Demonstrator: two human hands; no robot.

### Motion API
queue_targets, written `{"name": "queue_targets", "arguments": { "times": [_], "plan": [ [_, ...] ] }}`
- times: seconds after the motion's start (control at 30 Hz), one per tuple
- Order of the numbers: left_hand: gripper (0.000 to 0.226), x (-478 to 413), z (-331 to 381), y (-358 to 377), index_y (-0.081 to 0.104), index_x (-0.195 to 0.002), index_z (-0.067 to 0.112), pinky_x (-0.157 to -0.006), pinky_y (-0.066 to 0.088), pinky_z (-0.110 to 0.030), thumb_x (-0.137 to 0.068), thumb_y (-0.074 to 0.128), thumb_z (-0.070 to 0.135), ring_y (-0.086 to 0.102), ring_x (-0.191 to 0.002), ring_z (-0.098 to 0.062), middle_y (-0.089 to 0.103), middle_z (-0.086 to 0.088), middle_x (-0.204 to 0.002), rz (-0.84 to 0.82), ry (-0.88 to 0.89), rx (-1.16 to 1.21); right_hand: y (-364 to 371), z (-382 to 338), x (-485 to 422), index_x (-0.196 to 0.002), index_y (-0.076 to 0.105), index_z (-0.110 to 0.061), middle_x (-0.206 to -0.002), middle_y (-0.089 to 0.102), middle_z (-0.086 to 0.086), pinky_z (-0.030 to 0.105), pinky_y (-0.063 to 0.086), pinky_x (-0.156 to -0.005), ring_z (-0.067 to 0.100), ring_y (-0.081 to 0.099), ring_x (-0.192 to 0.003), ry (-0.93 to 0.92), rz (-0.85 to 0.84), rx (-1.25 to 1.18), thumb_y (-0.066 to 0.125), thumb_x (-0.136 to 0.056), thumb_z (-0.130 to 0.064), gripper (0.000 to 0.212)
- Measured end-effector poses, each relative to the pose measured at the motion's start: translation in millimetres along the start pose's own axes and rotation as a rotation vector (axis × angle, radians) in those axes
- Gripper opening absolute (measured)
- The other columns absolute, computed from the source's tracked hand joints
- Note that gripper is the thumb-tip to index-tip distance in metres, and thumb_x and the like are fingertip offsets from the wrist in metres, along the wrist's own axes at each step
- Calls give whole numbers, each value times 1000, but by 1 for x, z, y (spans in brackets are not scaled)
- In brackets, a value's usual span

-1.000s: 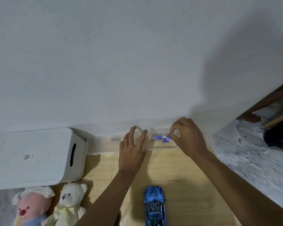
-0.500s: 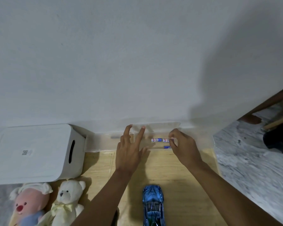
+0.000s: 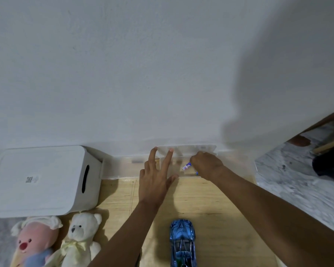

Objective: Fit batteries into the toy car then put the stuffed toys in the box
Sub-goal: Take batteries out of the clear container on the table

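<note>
A clear plastic case (image 3: 187, 151) lies open against the wall, its lid raised. My left hand (image 3: 156, 182) rests on its left side with straight, spread fingers. My right hand (image 3: 205, 166) reaches into the case, fingers curled, pinching a blue-and-white battery (image 3: 187, 167). Another battery end (image 3: 196, 172) peeks out below that hand. The blue toy car (image 3: 182, 241) stands on the wooden table (image 3: 210, 209) near me. A pink stuffed toy (image 3: 33, 243) and a white teddy bear (image 3: 81, 239) lie at the lower left. The white lidded box (image 3: 39, 180) sits behind them.
A long clear plastic container (image 3: 123, 168) lies along the white wall between the box and the case. To the right the table ends over a grey marbled floor (image 3: 297, 185), where a dark object (image 3: 330, 164) sits.
The case lid has gone from shut to raised against the wall. My left hand's fingers spread flat on the case. My right hand moved in and lifted one battery's end.
</note>
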State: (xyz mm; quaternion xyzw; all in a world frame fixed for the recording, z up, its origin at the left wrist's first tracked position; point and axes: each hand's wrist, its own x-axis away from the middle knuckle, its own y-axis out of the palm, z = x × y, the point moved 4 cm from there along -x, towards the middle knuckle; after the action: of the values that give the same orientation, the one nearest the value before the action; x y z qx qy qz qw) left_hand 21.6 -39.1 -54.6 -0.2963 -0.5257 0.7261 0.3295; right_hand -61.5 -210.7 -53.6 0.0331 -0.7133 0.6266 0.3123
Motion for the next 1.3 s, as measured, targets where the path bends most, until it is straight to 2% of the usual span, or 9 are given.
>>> {"name": "queue_targets", "arguments": {
  "times": [0.23,0.43,0.6,0.73,0.9,1.1,1.2,1.27,1.3],
  "plan": [
    [93,0,0,2,9,-160,41,-84,59,-50,-89,67,60,60,-120,-32,9,-13,-166,-2,-9,-6,-4,7,9,-107,71,-13,-106,66,13,36,52,-75,33,66,-94,-54,46,-102,60,-92,-10,18],
    [93,1,0,3,8,-160,41,-81,59,-49,-90,66,61,61,-117,-31,11,-14,-165,12,-1,-10,-7,9,37,-112,73,-28,-105,72,6,36,55,-78,26,67,-92,-37,206,-494,68,-92,-21,22],
    [95,1,-1,3,8,-160,42,-77,60,-49,-88,68,62,61,-111,-31,16,-15,-164,20,3,-31,1,-14,65,-110,69,-28,-103,69,6,39,53,-82,25,62,-97,-138,175,-434,70,-91,-24,20],
    [91,2,0,3,8,-160,44,-83,58,-51,-91,65,61,59,-115,-31,13,-13,-165,-5,-20,8,28,-35,75,-106,61,-19,-92,65,6,39,54,-69,27,62,-90,-151,214,-273,64,-92,-14,16],
    [91,3,1,3,5,-160,43,-82,58,-51,-91,61,64,59,-115,-31,13,-14,-165,0,-13,-14,51,-42,68,-80,64,-16,-56,60,-2,26,35,-46,21,61,-64,-136,332,-83,87,-47,1,43],
    [95,1,0,4,0,-160,44,-82,59,-49,-91,63,64,60,-116,-30,11,-13,-165,-3,-15,-24,46,-33,72,-108,70,-16,-87,76,1,29,57,-61,18,71,-75,-192,584,-491,80,-83,-15,27],
    [94,0,0,4,1,-160,44,-83,58,-48,-91,64,62,60,-116,-29,12,-13,-165,-11,-19,-12,35,-24,71,-122,66,-14,-105,73,3,29,58,-77,18,70,-90,-207,623,-472,71,-91,-8,32],
    [93,0,1,3,3,-160,43,-83,58,-48,-92,64,61,60,-116,-29,13,-13,-165,-9,-16,-8,28,-18,64,-134,57,-14,-121,60,3,27,49,-93,18,58,-106,-135,569,-560,56,-94,5,44],
    [92,1,0,3,5,-160,43,-83,58,-49,-92,65,60,60,-116,-29,14,-14,-165,-4,-16,-4,25,-15,60,-134,54,-14,-121,53,2,27,46,-92,17,53,-106,-78,527,-641,50,-94,7,46]
  ]
}}
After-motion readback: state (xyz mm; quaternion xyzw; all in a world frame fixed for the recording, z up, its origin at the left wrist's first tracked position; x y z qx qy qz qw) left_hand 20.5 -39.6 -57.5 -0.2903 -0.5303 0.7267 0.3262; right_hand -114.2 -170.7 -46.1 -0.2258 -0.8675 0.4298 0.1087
